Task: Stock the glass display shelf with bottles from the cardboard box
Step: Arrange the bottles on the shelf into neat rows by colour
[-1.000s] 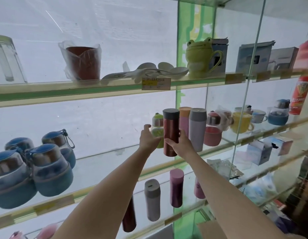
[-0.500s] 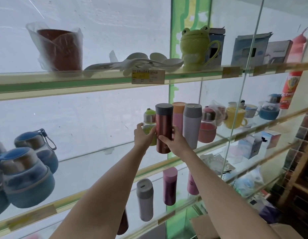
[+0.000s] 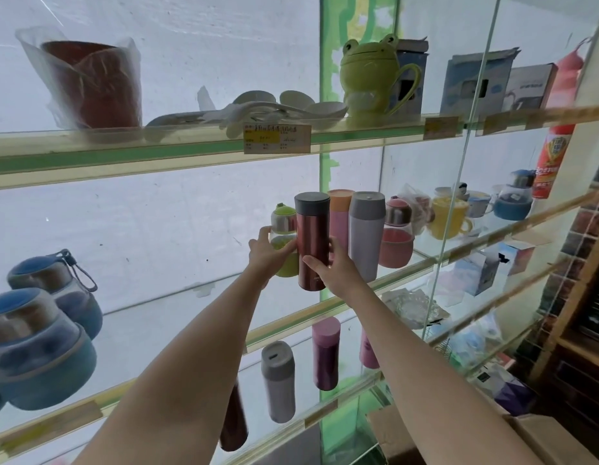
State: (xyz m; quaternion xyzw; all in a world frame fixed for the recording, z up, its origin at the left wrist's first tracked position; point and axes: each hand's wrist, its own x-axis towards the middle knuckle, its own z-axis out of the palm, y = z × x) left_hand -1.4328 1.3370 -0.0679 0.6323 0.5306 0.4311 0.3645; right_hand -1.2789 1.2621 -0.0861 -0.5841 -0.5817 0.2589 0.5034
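Note:
A dark red metal bottle with a grey cap stands upright on the middle glass shelf. My right hand grips its lower part, thumb in front, fingers behind. My left hand holds a small green-lidded bottle just left of it. A pink bottle and a grey bottle stand close to the right. The cardboard box shows at the bottom right corner.
Blue round bottles sit at the shelf's left end. Pink bottle and yellow mug stand further right. Upper shelf holds a frog mug and a wrapped red cup. Lower shelf carries grey and pink bottles.
Both hands stay on the same two bottles. The view has shifted slightly, so the shelf items sit a little further left and lower in frame.

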